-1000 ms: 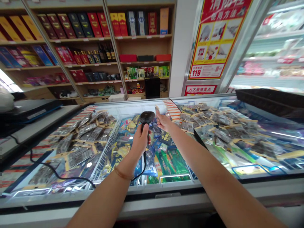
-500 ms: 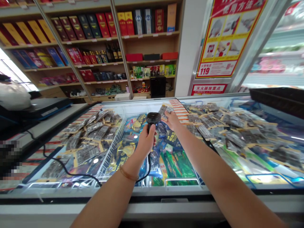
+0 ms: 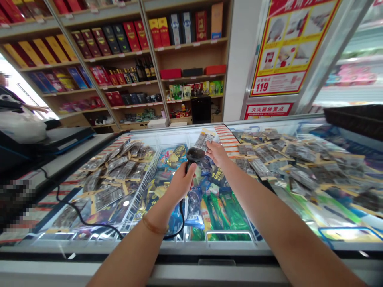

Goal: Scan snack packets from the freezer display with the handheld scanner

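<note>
My left hand [image 3: 180, 180] is wrapped round the handle of a black corded barcode scanner [image 3: 196, 154], its head tilted forward. From it a black cable [image 3: 183, 217] loops down past my wrist. My right hand [image 3: 217, 154] pinches the edge of a small flat packet [image 3: 204, 137] with a pale tan border and printed panel, just beyond the scanner's head. Both hands are above a glass-topped chest freezer [image 3: 176, 249]. Piles of similar flat packets [image 3: 119, 163] lie on its left side, more packets [image 3: 275, 149] on its right.
Under the glass are blue and green bags [image 3: 223, 209] of frozen goods and a white wire divider [image 3: 146, 175]. A scale [image 3: 68, 137] with a white plastic bag [image 3: 22, 125] stands left. A black tray [image 3: 356, 119] sits right. Shelves of boxes [image 3: 112, 38] line the back; a person [image 3: 8, 93] is at far left.
The packet in my right hand has shifted slightly left, closer over the scanner's head, which tilts more. The camera view has turned a little, and a person now shows at the left edge.
</note>
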The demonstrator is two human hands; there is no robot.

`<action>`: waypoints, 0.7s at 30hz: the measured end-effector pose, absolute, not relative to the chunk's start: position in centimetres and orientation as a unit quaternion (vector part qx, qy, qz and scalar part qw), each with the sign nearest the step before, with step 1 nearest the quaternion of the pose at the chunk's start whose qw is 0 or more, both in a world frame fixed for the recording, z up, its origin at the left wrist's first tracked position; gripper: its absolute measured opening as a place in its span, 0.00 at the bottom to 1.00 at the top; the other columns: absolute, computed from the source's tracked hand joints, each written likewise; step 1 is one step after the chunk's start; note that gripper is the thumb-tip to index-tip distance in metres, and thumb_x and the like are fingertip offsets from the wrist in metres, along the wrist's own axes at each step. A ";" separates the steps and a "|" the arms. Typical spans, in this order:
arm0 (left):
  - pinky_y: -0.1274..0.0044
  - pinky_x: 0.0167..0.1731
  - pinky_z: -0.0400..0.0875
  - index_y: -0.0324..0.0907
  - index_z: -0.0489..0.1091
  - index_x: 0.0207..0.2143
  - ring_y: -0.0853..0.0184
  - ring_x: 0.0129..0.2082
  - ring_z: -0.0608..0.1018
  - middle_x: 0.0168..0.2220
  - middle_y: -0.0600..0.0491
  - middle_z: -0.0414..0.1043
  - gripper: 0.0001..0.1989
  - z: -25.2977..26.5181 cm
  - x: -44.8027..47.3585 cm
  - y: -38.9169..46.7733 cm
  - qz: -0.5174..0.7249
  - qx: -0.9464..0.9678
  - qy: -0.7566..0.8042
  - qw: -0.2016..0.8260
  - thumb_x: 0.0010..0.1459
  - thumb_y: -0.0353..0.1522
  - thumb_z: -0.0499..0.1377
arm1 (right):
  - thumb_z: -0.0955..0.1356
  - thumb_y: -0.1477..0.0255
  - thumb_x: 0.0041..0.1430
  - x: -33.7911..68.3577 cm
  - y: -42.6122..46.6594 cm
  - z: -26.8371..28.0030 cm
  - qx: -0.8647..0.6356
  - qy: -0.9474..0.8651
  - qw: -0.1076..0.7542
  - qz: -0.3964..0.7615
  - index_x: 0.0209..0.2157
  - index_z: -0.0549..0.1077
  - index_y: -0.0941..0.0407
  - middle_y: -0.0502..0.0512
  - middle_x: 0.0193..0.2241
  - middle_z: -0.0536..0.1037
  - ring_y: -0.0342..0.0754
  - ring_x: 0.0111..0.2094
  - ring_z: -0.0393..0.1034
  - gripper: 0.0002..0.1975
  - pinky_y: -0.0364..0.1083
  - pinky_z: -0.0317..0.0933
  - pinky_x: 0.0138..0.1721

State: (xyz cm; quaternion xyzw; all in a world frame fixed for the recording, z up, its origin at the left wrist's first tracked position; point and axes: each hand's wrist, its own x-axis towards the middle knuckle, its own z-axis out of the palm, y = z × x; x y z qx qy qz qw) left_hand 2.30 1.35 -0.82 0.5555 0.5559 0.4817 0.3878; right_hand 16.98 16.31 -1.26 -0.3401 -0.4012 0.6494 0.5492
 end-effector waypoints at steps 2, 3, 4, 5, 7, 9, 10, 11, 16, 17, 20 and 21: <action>0.79 0.14 0.64 0.44 0.64 0.37 0.73 0.16 0.69 0.28 0.58 0.68 0.25 -0.9 2.2 1.4 0.473 0.565 0.560 0.379 0.61 0.57 0.57 | 0.74 0.68 0.63 17.1 16.2 -1.1 -0.348 -0.395 0.550 0.648 0.40 0.75 0.53 0.50 0.31 0.83 0.45 0.37 0.81 0.06 0.44 0.72 0.45; 0.79 0.14 0.64 0.44 0.64 0.37 0.73 0.16 0.69 0.28 0.58 0.68 0.25 -0.9 2.2 1.3 0.468 0.570 0.562 0.376 0.61 0.57 0.57 | 0.74 0.68 0.63 17.1 16.2 -1.0 -0.354 -0.393 0.549 0.647 0.40 0.76 0.54 0.50 0.31 0.83 0.45 0.37 0.81 0.06 0.44 0.72 0.44; 0.79 0.14 0.64 0.44 0.64 0.37 0.73 0.16 0.69 0.28 0.58 0.68 0.25 -0.8 2.2 1.3 0.464 0.574 0.561 0.374 0.61 0.57 0.57 | 0.74 0.68 0.63 17.1 16.2 -1.0 -0.359 -0.392 0.547 0.647 0.39 0.76 0.54 0.50 0.30 0.83 0.45 0.36 0.80 0.06 0.44 0.72 0.43; 0.79 0.14 0.64 0.44 0.64 0.37 0.73 0.17 0.69 0.28 0.58 0.68 0.25 -0.8 2.2 1.3 0.460 0.579 0.560 0.374 0.61 0.57 0.57 | 0.74 0.68 0.62 17.2 16.2 -1.0 -0.364 -0.390 0.545 0.647 0.39 0.76 0.54 0.50 0.30 0.83 0.45 0.35 0.80 0.06 0.44 0.72 0.42; 0.79 0.14 0.63 0.44 0.64 0.37 0.73 0.17 0.69 0.28 0.58 0.68 0.25 -0.6 2.3 1.2 0.455 0.584 0.558 0.375 0.61 0.57 0.57 | 0.74 0.69 0.63 17.2 16.3 -1.0 -0.366 -0.387 0.542 0.650 0.39 0.77 0.54 0.50 0.29 0.83 0.45 0.34 0.80 0.05 0.44 0.72 0.41; 0.79 0.14 0.63 0.44 0.64 0.37 0.73 0.16 0.69 0.28 0.58 0.68 0.26 -0.3 2.5 1.1 0.453 0.581 0.560 0.377 0.60 0.57 0.58 | 0.73 0.70 0.64 17.1 16.3 -1.1 -0.360 -0.385 0.544 0.653 0.38 0.77 0.55 0.50 0.29 0.83 0.45 0.32 0.79 0.03 0.44 0.72 0.40; 0.79 0.14 0.63 0.44 0.64 0.37 0.73 0.16 0.68 0.28 0.58 0.68 0.26 -0.2 2.5 1.0 0.453 0.579 0.562 0.379 0.59 0.57 0.58 | 0.72 0.71 0.64 17.1 16.2 -1.1 -0.358 -0.384 0.544 0.654 0.38 0.77 0.55 0.50 0.29 0.82 0.45 0.32 0.79 0.03 0.44 0.71 0.39; 0.79 0.14 0.62 0.44 0.64 0.37 0.74 0.16 0.68 0.27 0.58 0.68 0.26 -0.1 2.6 1.0 0.454 0.577 0.563 0.380 0.59 0.57 0.58 | 0.72 0.71 0.64 17.1 16.2 -1.0 -0.358 -0.384 0.544 0.655 0.38 0.77 0.55 0.50 0.29 0.82 0.45 0.31 0.79 0.03 0.44 0.71 0.39; 0.79 0.14 0.63 0.44 0.64 0.36 0.74 0.16 0.68 0.28 0.58 0.68 0.26 -0.4 2.5 1.1 0.454 0.580 0.558 0.382 0.59 0.57 0.58 | 0.75 0.68 0.61 17.1 16.0 -0.9 -0.373 -0.398 0.534 0.645 0.38 0.77 0.55 0.49 0.28 0.81 0.45 0.31 0.78 0.07 0.43 0.71 0.38; 0.79 0.14 0.63 0.44 0.64 0.36 0.74 0.16 0.68 0.28 0.58 0.69 0.26 -0.6 2.5 1.2 0.457 0.577 0.556 0.385 0.59 0.57 0.58 | 0.75 0.68 0.61 17.1 16.0 -0.9 -0.374 -0.400 0.534 0.645 0.38 0.77 0.55 0.49 0.28 0.81 0.45 0.31 0.78 0.07 0.43 0.71 0.38; 0.80 0.14 0.62 0.44 0.64 0.36 0.74 0.16 0.68 0.28 0.58 0.69 0.25 -0.7 2.3 1.4 0.479 0.557 0.555 0.391 0.60 0.57 0.59 | 0.73 0.70 0.62 17.0 16.1 -1.3 -0.376 -0.402 0.535 0.641 0.37 0.76 0.55 0.49 0.29 0.81 0.44 0.30 0.77 0.04 0.44 0.72 0.39; 0.80 0.14 0.62 0.45 0.64 0.36 0.74 0.16 0.68 0.28 0.58 0.69 0.24 -0.6 2.2 1.4 0.488 0.549 0.556 0.389 0.61 0.56 0.59 | 0.72 0.70 0.62 17.0 16.2 -1.4 -0.379 -0.406 0.536 0.636 0.37 0.76 0.54 0.48 0.29 0.81 0.44 0.31 0.77 0.04 0.44 0.72 0.39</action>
